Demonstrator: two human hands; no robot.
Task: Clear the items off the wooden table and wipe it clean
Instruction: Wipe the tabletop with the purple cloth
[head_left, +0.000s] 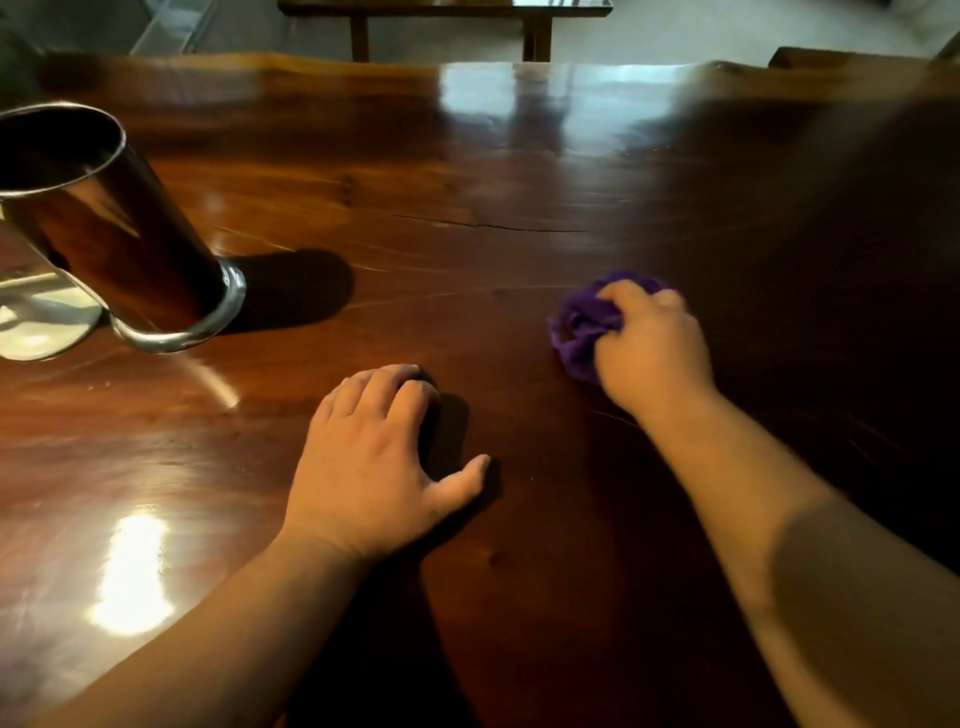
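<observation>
A glossy dark wooden table (441, 197) fills the view. My right hand (652, 348) presses a bunched purple cloth (584, 322) onto the table, right of centre. The cloth pokes out to the left of my fingers. My left hand (374, 462) rests flat on the wood near the middle, fingers spread, with nothing in it. A tall shiny metal cup (114, 223) stands at the left side of the table.
Something pale and flat (44, 325) lies behind the cup at the left edge; I cannot tell what it is. Beyond the table's far edge stands a wooden bench (447, 21) on a light floor. A dark chair back (841, 57) shows at the far right.
</observation>
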